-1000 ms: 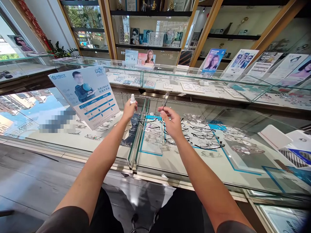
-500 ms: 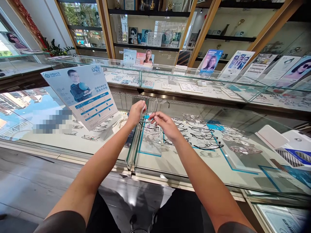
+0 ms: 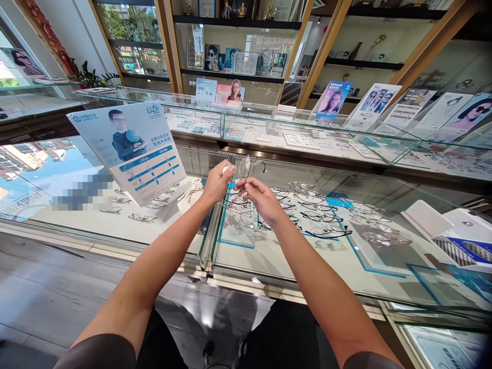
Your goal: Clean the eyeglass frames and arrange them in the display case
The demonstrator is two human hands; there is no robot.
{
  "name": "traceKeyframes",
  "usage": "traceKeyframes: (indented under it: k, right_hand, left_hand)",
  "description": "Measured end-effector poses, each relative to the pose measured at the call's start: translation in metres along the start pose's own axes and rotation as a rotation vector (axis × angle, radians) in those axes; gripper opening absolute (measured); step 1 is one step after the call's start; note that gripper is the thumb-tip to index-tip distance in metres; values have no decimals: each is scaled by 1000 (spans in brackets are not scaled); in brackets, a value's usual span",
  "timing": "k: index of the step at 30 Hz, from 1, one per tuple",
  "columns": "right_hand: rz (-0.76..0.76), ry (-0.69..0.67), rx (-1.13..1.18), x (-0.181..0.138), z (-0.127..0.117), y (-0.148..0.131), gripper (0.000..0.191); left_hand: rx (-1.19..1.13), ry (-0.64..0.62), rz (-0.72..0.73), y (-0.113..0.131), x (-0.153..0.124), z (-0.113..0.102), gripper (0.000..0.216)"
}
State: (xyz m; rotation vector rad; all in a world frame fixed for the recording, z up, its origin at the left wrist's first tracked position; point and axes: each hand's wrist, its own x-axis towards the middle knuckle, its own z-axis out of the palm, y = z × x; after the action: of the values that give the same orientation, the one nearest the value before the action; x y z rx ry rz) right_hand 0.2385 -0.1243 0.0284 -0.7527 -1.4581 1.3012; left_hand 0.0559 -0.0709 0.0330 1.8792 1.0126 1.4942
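Observation:
My right hand [image 3: 260, 196] pinches a pair of eyeglasses [image 3: 244, 168] by the lower part. The glasses are held up over the glass counter, their clear lens facing me and a thin dark temple sticking out to the right. Close by on the left, my left hand [image 3: 218, 180] is closed, its thumb pointing at the lens. A bit of something white shows between its fingers, too small to name. Beneath both hands, several eyeglass frames [image 3: 321, 215] lie in rows inside the glass display case [image 3: 238, 259].
A tilted sign board [image 3: 128, 154] stands on the counter at the left. An open white box [image 3: 457, 230] sits at the right. Behind runs a second glass case [image 3: 261, 120] with upright cards [image 3: 333, 99] on top. Shelves [image 3: 236, 74] fill the wall.
My left hand has shifted slightly right, its thumb now nearer the lens. My right hand keeps its hold on the eyeglasses almost in place.

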Motion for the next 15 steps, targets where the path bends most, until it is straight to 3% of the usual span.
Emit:
traceKeyframes:
  k: [5, 8, 15]
  right_hand:
    - [-51, 180, 53, 7, -7, 3, 46]
    - [-58, 197, 45, 8, -8, 4, 46]
    - [-53, 192, 54, 7, -8, 5, 45]
  left_hand:
    - [27, -145, 19, 7, -6, 5, 61]
    - [42, -219, 46, 9, -10, 10, 58]
    - [7, -99, 2, -4, -6, 8, 53]
